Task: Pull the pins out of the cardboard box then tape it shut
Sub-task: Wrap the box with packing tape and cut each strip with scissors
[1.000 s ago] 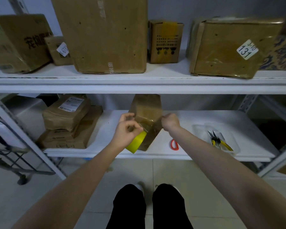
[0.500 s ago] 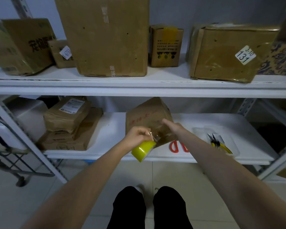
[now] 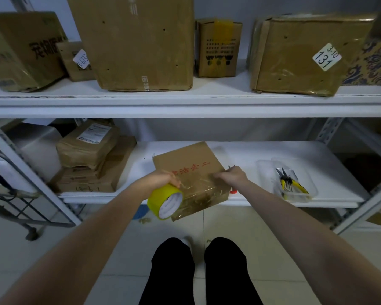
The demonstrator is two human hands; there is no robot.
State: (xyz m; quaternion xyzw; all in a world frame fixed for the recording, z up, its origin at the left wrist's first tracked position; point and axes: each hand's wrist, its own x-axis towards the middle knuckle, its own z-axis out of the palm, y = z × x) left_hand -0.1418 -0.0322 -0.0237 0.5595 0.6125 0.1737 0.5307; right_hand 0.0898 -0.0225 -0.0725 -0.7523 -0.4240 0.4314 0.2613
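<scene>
- Upper white metal shelf [image 3: 185, 104]: a row of closed brown cardboard cartons, contents not visible. Left of centre stands a tall plain carton with small dark holes [image 3: 136, 40]. Right of it is a small carton sealed with a yellow tape strip [image 3: 218, 47], then a film-wrapped carton with a white "131" label [image 3: 306, 58].
- Lower white shelf [image 3: 330, 172], left end: a stack of brown paper-wrapped parcels [image 3: 90, 146], all closed, the top one carrying a white printed label.
- Lower shelf, centre: a flat brown cardboard box with red printed characters [image 3: 189, 166], closed and tilted. Its near end overhangs the shelf's front edge towards the person.
- Left hand [image 3: 161, 180]: the grip is curled round a yellow roll of tape with a white core [image 3: 163, 202], held against the box's near left corner.
- Right hand [image 3: 232, 178]: lies on the box's right side, where the top face meets the near face. Cannot tell whether the grip pinches or merely presses.
- A small red object [image 3: 233, 191] shows just below the right hand, beside the box; it is mostly hidden.
- Lower shelf, right: a shallow clear plastic tray [image 3: 266, 172] holds yellow-handled pliers [image 3: 293, 187] and thin metal pieces too small to identify.
- Materials, same order:
  - Parcels: creased paper, soft corners.
  - Box: top face is matt kraft board; near face is glossy and crinkled under clear film.
  - Tape roll: smooth and cylindrical.
  - Tray: transparent with rounded corners.
  - Shelves: smooth paint.
</scene>
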